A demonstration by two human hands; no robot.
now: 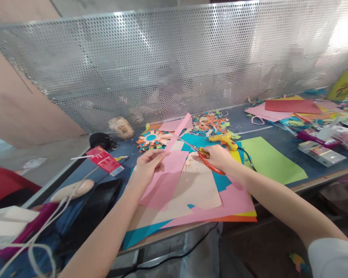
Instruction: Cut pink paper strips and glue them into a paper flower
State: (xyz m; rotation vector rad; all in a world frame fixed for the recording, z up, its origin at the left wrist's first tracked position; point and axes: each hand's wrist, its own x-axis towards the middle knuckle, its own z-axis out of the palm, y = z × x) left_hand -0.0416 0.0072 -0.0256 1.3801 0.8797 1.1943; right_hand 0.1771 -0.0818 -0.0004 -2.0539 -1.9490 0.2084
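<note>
Seemingly I'm at a snipping step: left hand (pixel 149 166) pinching the strip (pixel 178 132) above the paper (pixel 169 177), right hand (pixel 218 156) gripping the scissors (pixel 211 165) near it; next calls for aligning blades.

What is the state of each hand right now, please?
Left hand: closed, holding a pink paper strip.
Right hand: closed, holding orange-handled scissors.

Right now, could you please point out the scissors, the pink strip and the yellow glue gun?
Scissors (pixel 203 155), head view: orange handle.
Pink strip (pixel 179 129), head view: middle.
Yellow glue gun (pixel 221 138), head view: body.
</note>
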